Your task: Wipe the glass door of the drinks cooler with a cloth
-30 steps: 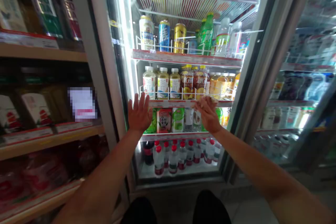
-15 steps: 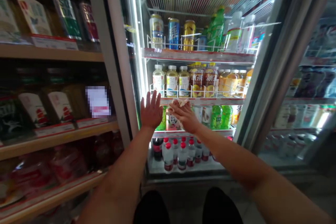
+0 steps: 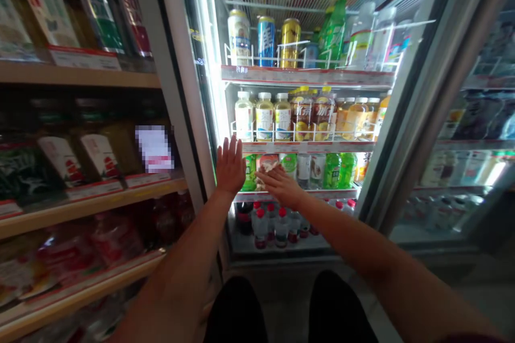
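My left hand [image 3: 230, 167] rests with its palm forward and fingers straight, at the left side of the lit drinks fridge. It appears to lie flat on the glass door. My right hand [image 3: 279, 183] presses a crumpled pale cloth [image 3: 266, 167] against the same surface, slightly lower and to the right. Part of the cloth sticks out above and left of the fingers. Behind the hands, a row of green bottles [image 3: 332, 171] stands on a shelf, with tea bottles [image 3: 264, 117] on the shelf above.
Cans [image 3: 266, 42] line a higher fridge shelf, and red-capped bottles [image 3: 281, 228] stand at the bottom. A metal door frame [image 3: 434, 112] runs down the right. Wooden shelves [image 3: 80, 76] with bottles fill the left side. My knees [image 3: 241, 311] show below.
My right hand and the cloth have moved down relative to the fridge shelves. My left hand stays nearly in place. The view has tipped slightly downward.
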### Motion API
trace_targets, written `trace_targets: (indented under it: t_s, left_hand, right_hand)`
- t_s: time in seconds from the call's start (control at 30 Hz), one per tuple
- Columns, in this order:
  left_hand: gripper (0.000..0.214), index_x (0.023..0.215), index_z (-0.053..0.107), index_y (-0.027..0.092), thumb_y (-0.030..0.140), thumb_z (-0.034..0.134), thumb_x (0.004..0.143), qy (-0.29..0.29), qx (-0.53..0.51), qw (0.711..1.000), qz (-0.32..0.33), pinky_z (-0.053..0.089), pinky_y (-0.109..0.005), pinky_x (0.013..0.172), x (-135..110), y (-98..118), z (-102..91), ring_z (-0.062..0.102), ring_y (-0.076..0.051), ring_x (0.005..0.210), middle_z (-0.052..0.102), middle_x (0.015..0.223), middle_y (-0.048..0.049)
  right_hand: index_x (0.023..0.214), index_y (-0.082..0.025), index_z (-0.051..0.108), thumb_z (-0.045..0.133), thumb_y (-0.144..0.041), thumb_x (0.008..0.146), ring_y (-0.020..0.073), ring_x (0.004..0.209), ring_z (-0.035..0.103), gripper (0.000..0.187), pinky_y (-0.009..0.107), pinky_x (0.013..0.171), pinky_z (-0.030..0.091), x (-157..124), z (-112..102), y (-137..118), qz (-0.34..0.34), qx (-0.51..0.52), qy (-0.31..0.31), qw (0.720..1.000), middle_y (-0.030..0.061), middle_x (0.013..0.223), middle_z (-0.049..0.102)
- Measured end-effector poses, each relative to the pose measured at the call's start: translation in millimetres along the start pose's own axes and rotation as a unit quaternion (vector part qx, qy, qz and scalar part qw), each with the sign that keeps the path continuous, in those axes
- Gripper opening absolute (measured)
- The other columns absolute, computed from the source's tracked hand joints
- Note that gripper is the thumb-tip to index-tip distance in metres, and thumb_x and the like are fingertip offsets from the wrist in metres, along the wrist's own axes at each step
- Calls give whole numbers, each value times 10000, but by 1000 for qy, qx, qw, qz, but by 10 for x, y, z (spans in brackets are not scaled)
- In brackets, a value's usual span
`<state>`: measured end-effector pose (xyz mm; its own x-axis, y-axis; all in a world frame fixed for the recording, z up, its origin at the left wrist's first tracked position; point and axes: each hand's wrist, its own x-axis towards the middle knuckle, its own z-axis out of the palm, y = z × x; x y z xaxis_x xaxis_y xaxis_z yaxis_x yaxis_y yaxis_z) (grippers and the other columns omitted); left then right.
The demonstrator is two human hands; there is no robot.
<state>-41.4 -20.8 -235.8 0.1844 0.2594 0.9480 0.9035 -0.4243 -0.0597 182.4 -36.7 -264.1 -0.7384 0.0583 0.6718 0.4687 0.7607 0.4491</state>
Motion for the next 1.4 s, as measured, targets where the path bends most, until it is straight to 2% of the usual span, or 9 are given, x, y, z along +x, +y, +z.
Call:
trace_targets:
  t_s: [0.13, 0.3, 0.5, 0.67, 0.83, 0.93, 1.13, 1.27, 1.4]
  left_hand:
    - [600, 1609, 301, 173, 336, 419, 1043, -38, 22, 999, 12, 112, -554, 1279, -510, 49, 93, 95, -275, 1555, 328, 1620, -143]
    - [690, 1646, 142, 231, 296, 446, 1029, -25, 37, 999, -5, 152, -585, 1269, -976, 90, 281, 134, -288, 1546, 352, 1609, -122]
    - [765, 1647, 49, 269, 308, 476, 1014, -4, 53, 998, -11, 155, -600, 1263, -999, 59, 399, 169, -311, 1537, 334, 1615, -119]
    - [755, 1649, 90, 255, 314, 482, 1007, 4, 62, 998, -11, 144, -608, 1257, -1008, 48, 422, 169, -322, 1538, 327, 1618, -131]
    - [737, 1648, 93, 190, 293, 468, 1022, 38, 95, 994, 29, 135, -569, 1261, -974, 72, 412, 118, -310, 1549, 316, 1619, -166]
    - [709, 1645, 113, 156, 289, 449, 1035, 51, 104, 992, 43, 126, -547, 1264, -944, 97, 395, 102, -303, 1553, 318, 1617, -183]
    - [707, 1645, 112, 149, 294, 444, 1037, 54, 114, 991, 51, 131, -532, 1263, -927, 106, 384, 85, -293, 1557, 340, 1608, -187]
    - [699, 1644, 130, 161, 304, 440, 1035, 48, 104, 993, 36, 128, -542, 1262, -951, 94, 405, 104, -301, 1556, 340, 1612, -176]
    - [670, 1631, 215, 162, 314, 459, 1025, 40, 77, 996, 19, 101, -549, 1267, -982, 92, 429, 110, -303, 1557, 356, 1608, -163]
  right_hand:
    - [1062, -169, 733, 500, -93, 955, 258, 1489, 391, 267, 544, 1220, 363, -169, -106, 102, 49, 8, 23, 999, 115, 1510, 529]
    - [1051, -173, 747, 522, -119, 957, 260, 1373, 541, 249, 530, 1155, 453, -535, -140, 147, -39, 12, -37, 998, 114, 1392, 639]
    - [1035, -178, 744, 467, -98, 953, 279, 1377, 536, 299, 535, 1143, 465, -904, -359, 285, 51, -37, 32, 997, 108, 1412, 623]
    - [1114, -180, 723, 470, -94, 957, 286, 1319, 593, 310, 547, 1095, 508, -1226, -434, 336, 39, -38, 11, 998, 96, 1374, 653]
    - [1141, -182, 709, 505, -73, 958, 260, 1478, 412, 295, 544, 1210, 398, -1406, -560, 554, 132, -53, 115, 983, 116, 1436, 601]
    - [1156, -177, 705, 504, -56, 956, 253, 1516, 335, 308, 536, 1237, 369, -1611, -510, 525, 184, -52, 157, 969, 121, 1466, 573]
    - [1162, -189, 704, 488, -74, 972, 241, 1514, 338, 309, 517, 1240, 376, -2027, -496, 522, 200, -54, 124, 970, 112, 1478, 563]
    - [1024, -172, 711, 510, -165, 993, 272, 1521, 328, 204, 590, 1238, 324, -2089, -652, 736, 306, -91, 221, 921, 128, 1521, 513]
    - [948, -156, 688, 498, -327, 1008, 290, 1522, 321, 263, 594, 1233, 299, -2243, -519, 564, 453, -49, 281, 845, 171, 1537, 479]
